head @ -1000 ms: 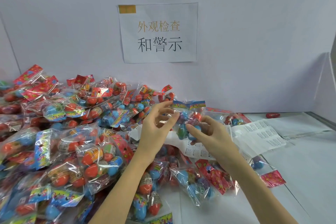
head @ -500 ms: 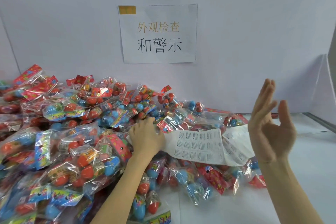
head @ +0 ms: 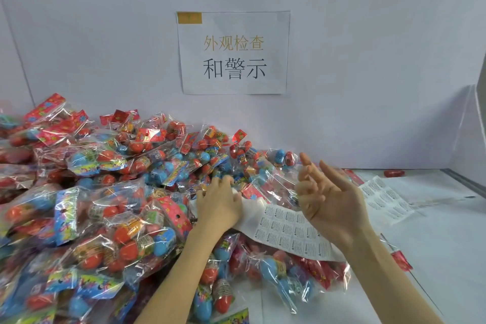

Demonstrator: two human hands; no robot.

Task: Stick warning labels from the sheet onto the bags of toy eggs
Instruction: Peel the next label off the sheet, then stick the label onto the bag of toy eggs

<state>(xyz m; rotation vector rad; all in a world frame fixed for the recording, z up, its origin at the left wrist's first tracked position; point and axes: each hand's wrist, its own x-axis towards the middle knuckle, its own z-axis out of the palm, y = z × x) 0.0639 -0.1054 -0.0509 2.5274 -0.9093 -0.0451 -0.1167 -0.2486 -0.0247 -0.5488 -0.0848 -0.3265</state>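
Judging the bags light, crinkly and slippery, I'd pinch a card top; left hand presses the label sheet, right hand hovers, fingers loosely spread, holding nothing.

Two bare forearms in view, left hand and right hand ungloved. Sleeves end somewhere outside the frame, nails short and plain.
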